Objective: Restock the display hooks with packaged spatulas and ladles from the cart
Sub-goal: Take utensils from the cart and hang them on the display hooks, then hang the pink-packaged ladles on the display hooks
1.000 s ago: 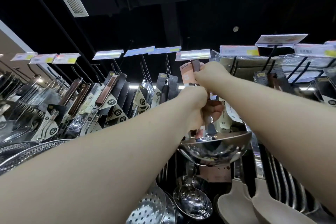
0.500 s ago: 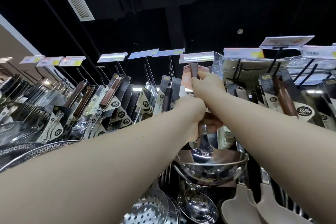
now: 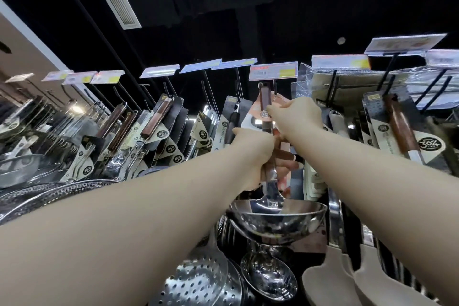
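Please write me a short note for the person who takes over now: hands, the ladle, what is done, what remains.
Left hand grips the ladle low on its stem.
Right hand pinches its handle near the top, just under the price tag.
Done: ladle is up under the tag; whether it hangs yet, I cannot tell.
Left: hang it, let go, fetch the next piece.
Cart not in view.

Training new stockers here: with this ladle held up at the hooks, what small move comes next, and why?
Probably ease the ladle up and back so its handle top threads onto the hook under the price tag. The left hand grips the shaft above the bowl, the right hand pinches the card; the handle top sits just below that tag, whether hooked yet I cannot tell.
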